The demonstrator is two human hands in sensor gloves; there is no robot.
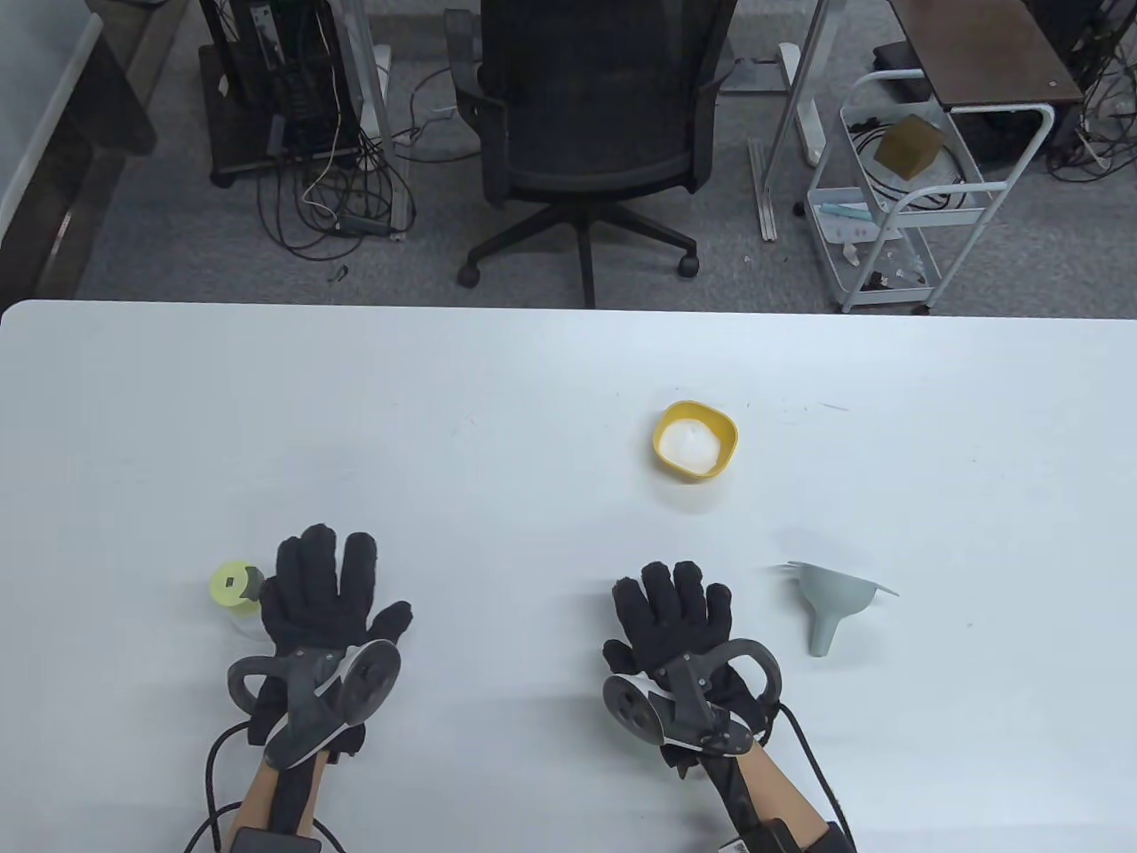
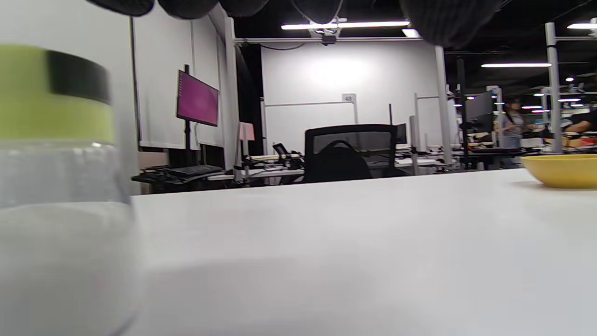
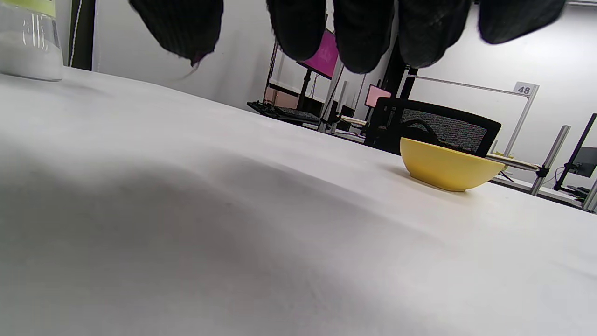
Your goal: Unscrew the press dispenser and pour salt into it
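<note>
The press dispenser (image 1: pixel 234 593), a clear jar with a lime-green top, stands upright on the white table at the near left. It fills the left edge of the left wrist view (image 2: pixel 56 186) and shows at the top left corner of the right wrist view (image 3: pixel 29 39). My left hand (image 1: pixel 330 588) lies flat and open just right of it, fingers spread, holding nothing. My right hand (image 1: pixel 675 613) lies flat and open on the table, empty. A yellow bowl of white salt (image 1: pixel 695 442) sits beyond the right hand; it also shows in the right wrist view (image 3: pixel 447 165). A grey funnel (image 1: pixel 833 604) lies on its side right of the right hand.
The white table (image 1: pixel 497 426) reaches across the view. A black office chair (image 1: pixel 591 133) stands on the floor beyond its far edge, with a white cart (image 1: pixel 915 195) at the back right.
</note>
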